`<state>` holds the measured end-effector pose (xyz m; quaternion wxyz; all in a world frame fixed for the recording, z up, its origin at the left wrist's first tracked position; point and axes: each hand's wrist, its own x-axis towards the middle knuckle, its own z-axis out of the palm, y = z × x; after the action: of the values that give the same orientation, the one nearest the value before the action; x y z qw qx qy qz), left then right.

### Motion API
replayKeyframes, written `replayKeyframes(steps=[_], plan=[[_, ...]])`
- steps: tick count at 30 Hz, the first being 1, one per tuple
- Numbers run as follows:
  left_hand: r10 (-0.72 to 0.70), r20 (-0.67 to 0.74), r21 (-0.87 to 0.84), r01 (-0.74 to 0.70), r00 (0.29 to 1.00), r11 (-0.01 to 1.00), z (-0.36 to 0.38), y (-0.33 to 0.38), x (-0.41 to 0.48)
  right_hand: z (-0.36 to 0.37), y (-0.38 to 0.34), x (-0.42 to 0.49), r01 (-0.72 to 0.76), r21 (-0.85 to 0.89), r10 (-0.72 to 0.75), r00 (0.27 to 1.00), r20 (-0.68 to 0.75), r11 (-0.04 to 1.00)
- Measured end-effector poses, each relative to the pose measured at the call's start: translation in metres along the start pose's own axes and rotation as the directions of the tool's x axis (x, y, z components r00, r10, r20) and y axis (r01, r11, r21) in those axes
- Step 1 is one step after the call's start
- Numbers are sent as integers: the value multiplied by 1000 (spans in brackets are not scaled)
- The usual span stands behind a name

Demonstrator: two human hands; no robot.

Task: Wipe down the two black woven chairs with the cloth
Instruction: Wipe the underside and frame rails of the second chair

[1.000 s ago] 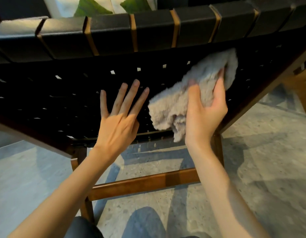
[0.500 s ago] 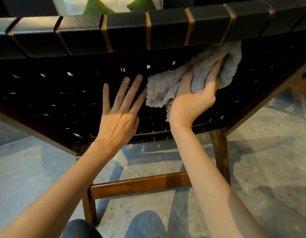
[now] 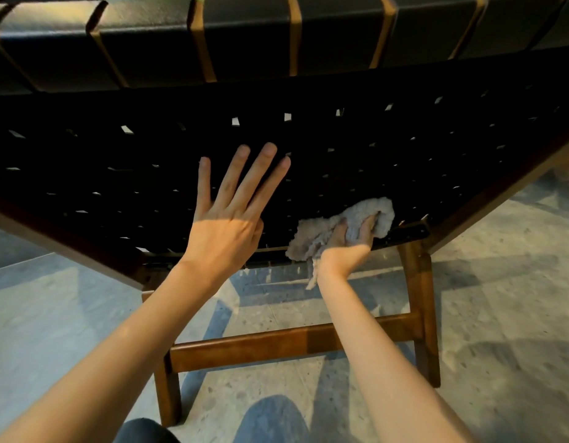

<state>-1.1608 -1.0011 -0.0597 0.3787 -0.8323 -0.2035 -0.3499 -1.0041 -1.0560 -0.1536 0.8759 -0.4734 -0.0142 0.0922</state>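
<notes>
Head view: right hand (image 3: 347, 249) clutches the bunched cloth (image 3: 380, 214) against the black woven chair (image 3: 404, 155) at its lower edge, near the right corner. Left hand (image 3: 227, 225) lies flat, fingers straight, just left; most weave lies above the cloth.

Warm light from the left falls on both forearms; the woven seat (image 3: 356, 155) lies in deep shadow, straight lines bowing near the edges.

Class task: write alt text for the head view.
A right hand grips a grey cloth against the lower edge of a black woven chair, while the left hand lies flat on the weave, fingers spread.
</notes>
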Motion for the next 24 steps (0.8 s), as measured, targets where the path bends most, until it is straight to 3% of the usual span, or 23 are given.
replayKeyframes(steps=[3, 5, 8, 10, 13, 15, 18, 24], plan=[[4, -2, -6, -5, 1000, 1000, 0, -1, 0, 0, -1, 1, -222, 265, 258, 960, -109, 938], [6, 5, -28, -6, 1000, 1000, -2, -1, -1, 1, -3, 0, -237, 369, 304, 943, -135, 899], [9, 20, -57, -7, 1000, 998, -6, -2, -3, 2, -15, -3, -285, 313, 338, 932, -131, 906], [-17, 30, -102, 20, 999, 995, -10, -1, -6, -4, -26, -15, -218, 152, 233, 968, -89, 964], [-55, 23, -130, 57, 998, 990, -15, -2, -11, -14, -56, -45, 107, -112, -94, 989, 115, 988], [-73, 24, -115, 76, 997, 991, -18, -4, -13, -13, -85, -63, 236, -62, -219, 953, 208, 970], [-126, 47, -103, 130, 991, 986, -22, -5, -12, 13, -126, -82, 332, 62, -337, 911, 239, 941], [-204, 33, -168, 206, 978, 964, -29, -10, -8, 66, -156, -100, 359, 147, -368, 929, 44, 922]])
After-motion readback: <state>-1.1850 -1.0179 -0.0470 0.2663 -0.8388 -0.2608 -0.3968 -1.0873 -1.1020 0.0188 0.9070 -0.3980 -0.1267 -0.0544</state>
